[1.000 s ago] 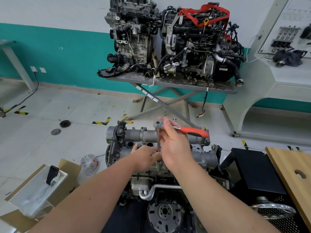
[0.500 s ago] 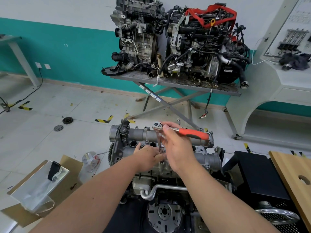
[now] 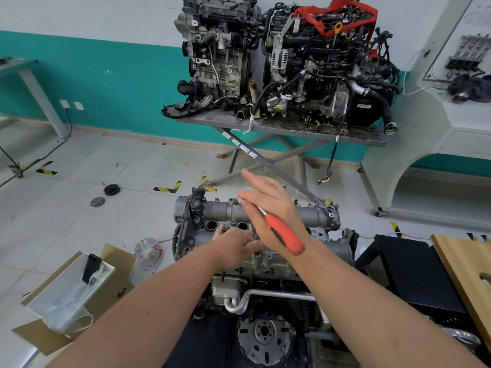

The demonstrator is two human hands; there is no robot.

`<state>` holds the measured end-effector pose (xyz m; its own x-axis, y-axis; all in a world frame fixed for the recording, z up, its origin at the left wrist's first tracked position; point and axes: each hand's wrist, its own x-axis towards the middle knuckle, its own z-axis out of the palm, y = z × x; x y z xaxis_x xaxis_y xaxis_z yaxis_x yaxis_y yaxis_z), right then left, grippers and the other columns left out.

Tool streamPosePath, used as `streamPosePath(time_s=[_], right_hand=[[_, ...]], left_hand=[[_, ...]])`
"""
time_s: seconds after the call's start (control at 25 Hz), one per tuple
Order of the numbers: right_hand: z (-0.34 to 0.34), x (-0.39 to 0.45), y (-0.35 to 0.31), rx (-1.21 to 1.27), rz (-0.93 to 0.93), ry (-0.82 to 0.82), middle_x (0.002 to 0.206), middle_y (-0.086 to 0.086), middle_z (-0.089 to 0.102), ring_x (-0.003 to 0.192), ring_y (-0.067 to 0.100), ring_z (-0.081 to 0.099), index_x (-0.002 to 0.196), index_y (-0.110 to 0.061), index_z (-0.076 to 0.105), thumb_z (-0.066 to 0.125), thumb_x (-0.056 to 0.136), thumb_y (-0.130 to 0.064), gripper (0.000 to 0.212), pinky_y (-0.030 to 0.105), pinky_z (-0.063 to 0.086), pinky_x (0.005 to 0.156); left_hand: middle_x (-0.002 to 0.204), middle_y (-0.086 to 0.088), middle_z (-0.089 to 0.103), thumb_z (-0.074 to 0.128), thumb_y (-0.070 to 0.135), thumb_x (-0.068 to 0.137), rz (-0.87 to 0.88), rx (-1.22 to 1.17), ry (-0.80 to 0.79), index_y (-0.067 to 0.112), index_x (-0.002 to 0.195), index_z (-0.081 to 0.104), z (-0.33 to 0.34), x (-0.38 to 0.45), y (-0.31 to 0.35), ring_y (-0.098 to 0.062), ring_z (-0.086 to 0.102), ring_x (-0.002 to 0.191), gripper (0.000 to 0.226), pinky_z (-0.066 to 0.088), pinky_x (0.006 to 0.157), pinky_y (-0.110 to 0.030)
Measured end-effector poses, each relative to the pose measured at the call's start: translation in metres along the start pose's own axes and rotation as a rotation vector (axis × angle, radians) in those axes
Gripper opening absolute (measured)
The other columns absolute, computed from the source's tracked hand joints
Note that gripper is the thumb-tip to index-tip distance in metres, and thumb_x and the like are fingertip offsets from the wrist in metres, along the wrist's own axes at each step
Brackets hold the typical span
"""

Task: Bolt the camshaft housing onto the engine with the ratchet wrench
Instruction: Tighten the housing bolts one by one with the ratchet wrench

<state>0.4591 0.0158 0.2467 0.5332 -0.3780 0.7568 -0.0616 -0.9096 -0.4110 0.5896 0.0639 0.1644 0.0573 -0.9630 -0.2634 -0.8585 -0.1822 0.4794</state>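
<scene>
The grey camshaft housing (image 3: 308,216) lies on top of the engine (image 3: 276,264) in front of me. The ratchet wrench stands upright over the housing's near edge, and its red handle (image 3: 285,235) slants down to the right across my right wrist. My right hand (image 3: 268,205) is over the wrench head with its fingers stretched straight up and to the left; the handle lies against it. My left hand (image 3: 235,245) curls around the lower end of the thin extension bar (image 3: 254,236), just above a bolt hole. The wrench head is mostly hidden.
A cardboard box (image 3: 66,293) with a plastic bag and a phone sits on the floor at left. A black stand (image 3: 406,264) and a wooden board (image 3: 467,266) are at right. Two engines stand on a metal table (image 3: 281,128) behind.
The red handle has swung from pointing right to slanting toward me over my right wrist. My right fingers have gone from gripping the wrench to stretched out. My left hand stays on the extension.
</scene>
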Motion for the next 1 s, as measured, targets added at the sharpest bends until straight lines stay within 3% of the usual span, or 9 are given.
streamPosePath(time_s=[0.12, 0.2, 0.28, 0.36, 0.4, 0.48, 0.56, 0.72, 1.0], right_hand=[[-0.003, 0.005, 0.002, -0.173, -0.179, 0.044, 0.115, 0.012, 0.073, 0.108, 0.034, 0.068, 0.092, -0.001, 0.078, 0.070, 0.086, 0.002, 0.010, 0.049, 0.056, 0.085], [-0.001, 0.000, -0.002, -0.020, -0.056, 0.027, 0.118, 0.010, 0.071, 0.109, 0.026, 0.068, 0.098, -0.002, 0.077, 0.068, 0.088, 0.004, 0.015, 0.044, 0.056, 0.091], [0.000, -0.003, -0.008, 0.278, 0.349, -0.024, 0.122, 0.000, 0.071, 0.108, 0.012, 0.068, 0.106, -0.016, 0.076, 0.060, 0.097, -0.005, 0.021, 0.033, 0.054, 0.095], [0.000, -0.001, -0.009, 0.735, 0.819, 0.004, 0.105, 0.001, 0.075, 0.092, 0.015, 0.071, 0.107, -0.024, 0.073, 0.052, 0.102, -0.020, 0.022, 0.030, 0.056, 0.083], [-0.002, 0.001, -0.006, 0.934, 0.979, 0.035, 0.091, 0.005, 0.075, 0.081, 0.018, 0.069, 0.107, -0.021, 0.072, 0.049, 0.103, -0.025, 0.024, 0.029, 0.056, 0.074], [-0.009, 0.005, 0.000, 1.145, 1.119, 0.032, 0.071, 0.007, 0.066, 0.062, 0.017, 0.059, 0.102, -0.014, 0.071, 0.049, 0.102, -0.030, 0.028, 0.028, 0.049, 0.062], [-0.012, 0.005, 0.002, 1.220, 1.085, 0.002, 0.074, 0.009, 0.066, 0.063, 0.017, 0.057, 0.095, -0.015, 0.074, 0.057, 0.095, -0.030, 0.023, 0.029, 0.047, 0.065], [-0.016, 0.002, -0.001, 1.362, 0.965, 0.003, 0.094, 0.008, 0.072, 0.078, 0.019, 0.062, 0.079, -0.019, 0.076, 0.063, 0.082, -0.007, 0.018, 0.034, 0.045, 0.081], [0.008, 0.003, -0.021, 1.158, 0.923, 0.201, 0.094, -0.003, 0.075, 0.076, 0.003, 0.065, 0.086, -0.010, 0.063, 0.057, 0.092, 0.007, 0.019, 0.022, 0.049, 0.075]], left_hand=[[0.081, 0.023, 0.050, 0.032, 0.050, 0.101, -0.021, 0.014, -0.005, 0.038, 0.069, 0.054, 0.000, 0.000, 0.000, -0.005, 0.040, 0.108, 0.041, -0.003, 0.120, -0.055], [0.086, 0.025, 0.051, 0.031, 0.050, 0.100, -0.021, -0.003, -0.006, 0.038, 0.073, 0.058, 0.001, 0.000, 0.000, -0.002, 0.040, 0.112, 0.039, -0.005, 0.119, -0.056], [0.094, 0.023, 0.055, 0.029, 0.056, 0.099, -0.022, -0.028, -0.005, 0.040, 0.080, 0.063, 0.000, -0.001, 0.001, -0.005, 0.042, 0.123, 0.041, -0.008, 0.118, -0.055], [0.100, 0.021, 0.058, 0.030, 0.062, 0.099, -0.027, -0.036, -0.011, 0.041, 0.077, 0.061, -0.002, -0.002, 0.003, -0.011, 0.041, 0.131, 0.043, -0.008, 0.117, -0.055], [0.104, 0.022, 0.059, 0.031, 0.063, 0.099, -0.022, -0.032, -0.015, 0.041, 0.076, 0.061, -0.002, -0.002, 0.003, -0.012, 0.039, 0.133, 0.044, -0.009, 0.117, -0.056], [0.123, 0.021, 0.058, 0.032, 0.063, 0.099, -0.014, -0.015, -0.026, 0.040, 0.081, 0.065, -0.001, -0.002, 0.003, -0.012, 0.033, 0.139, 0.044, -0.009, 0.117, -0.058], [0.138, 0.020, 0.052, 0.033, 0.061, 0.100, -0.016, -0.002, -0.034, 0.042, 0.096, 0.069, 0.000, -0.002, 0.001, -0.012, 0.026, 0.143, 0.041, -0.011, 0.117, -0.058], [0.104, 0.038, 0.049, 0.033, 0.059, 0.101, 0.012, 0.009, -0.035, 0.045, 0.082, 0.062, -0.001, -0.002, 0.003, -0.012, 0.031, 0.138, 0.037, -0.010, 0.117, -0.057], [0.087, 0.035, 0.041, 0.030, 0.059, 0.100, 0.024, 0.064, -0.032, 0.038, 0.069, 0.051, 0.000, -0.001, -0.001, -0.012, 0.035, 0.135, 0.043, -0.009, 0.116, -0.057]])
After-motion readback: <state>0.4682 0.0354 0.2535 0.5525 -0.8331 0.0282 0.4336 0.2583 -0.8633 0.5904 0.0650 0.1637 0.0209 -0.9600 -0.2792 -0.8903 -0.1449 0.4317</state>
